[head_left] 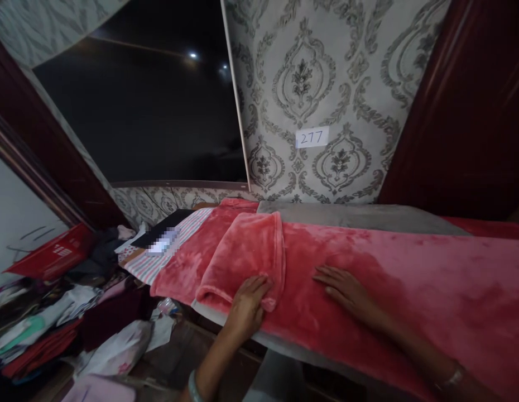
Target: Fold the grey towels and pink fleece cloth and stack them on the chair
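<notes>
A long, plush red blanket [351, 285] lies spread over a raised surface, its left end folded back into a thick flap [246, 245]. On the near corner of that flap rests my left hand [246, 306], palm down, fingers stretched over the fabric; its thumb is partly hidden. My right hand [343, 287] lies flat on the blanket to the right of the fold, fingers extended and holding nothing. Grey fabric [351, 215] shows along the blanket's far side, and more grey shows under its near edge.
A striped cloth [196, 229] and a dark flat item [169, 226] lie at the left end, with a blurred bright object on top. Piled clothes and bags [113, 352] fill the lower left, near a red bag [58, 251]. A large dark screen [150, 100] hangs on the patterned wall.
</notes>
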Tool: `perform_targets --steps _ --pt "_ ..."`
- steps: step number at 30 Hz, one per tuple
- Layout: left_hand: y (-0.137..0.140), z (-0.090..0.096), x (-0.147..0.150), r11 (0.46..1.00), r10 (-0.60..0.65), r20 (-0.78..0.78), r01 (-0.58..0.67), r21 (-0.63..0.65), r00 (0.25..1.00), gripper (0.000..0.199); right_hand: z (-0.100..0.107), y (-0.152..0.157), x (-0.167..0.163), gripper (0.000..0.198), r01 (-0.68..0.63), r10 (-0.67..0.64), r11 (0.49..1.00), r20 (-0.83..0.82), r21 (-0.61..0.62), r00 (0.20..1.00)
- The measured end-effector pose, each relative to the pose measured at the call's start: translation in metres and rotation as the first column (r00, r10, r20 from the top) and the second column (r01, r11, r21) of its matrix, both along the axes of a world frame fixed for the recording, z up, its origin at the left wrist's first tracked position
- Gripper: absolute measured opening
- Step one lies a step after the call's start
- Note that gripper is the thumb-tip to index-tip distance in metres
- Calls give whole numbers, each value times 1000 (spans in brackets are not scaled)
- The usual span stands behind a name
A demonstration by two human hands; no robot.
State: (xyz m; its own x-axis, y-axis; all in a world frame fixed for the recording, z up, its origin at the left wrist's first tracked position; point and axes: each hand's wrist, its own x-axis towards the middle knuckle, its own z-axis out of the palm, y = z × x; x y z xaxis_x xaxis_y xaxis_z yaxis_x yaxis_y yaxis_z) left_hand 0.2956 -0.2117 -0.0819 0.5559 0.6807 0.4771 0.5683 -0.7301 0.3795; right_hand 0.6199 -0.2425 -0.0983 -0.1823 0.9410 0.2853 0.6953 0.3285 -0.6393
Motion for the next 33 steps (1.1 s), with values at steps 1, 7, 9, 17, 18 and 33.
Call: perform_targets --steps 1,7,9,17,18,33 --pt "2 0 -2 1000 -2 47 3 -20 999 63 2 4 -2 46 39 -38 999 -46 10 998" --pt "1 16 -14 998 52 225 -42 -50 973 54 27 44 -42 42 100 -193 970 -453 -221 870" --pt "-5 17 -16 1000 13 175 -13 -1 984 59 34 62 -58 44 2 -271 915 -612 -404 743" --pt "-27 -12 -20 991 -12 -20 15 136 1000 68 32 131 -93 59 -75 -326 898 -771 -433 547" --pt "-27 -15 -21 989 -17 -42 23 145 999 70 29 137 -97 67 -45 -324 911 -780 -409 535" --pt "-41 -12 -15 987 54 -83 -41 154 995 69 -7 131 -100 73 -17 -75 993 -716 -121 694"
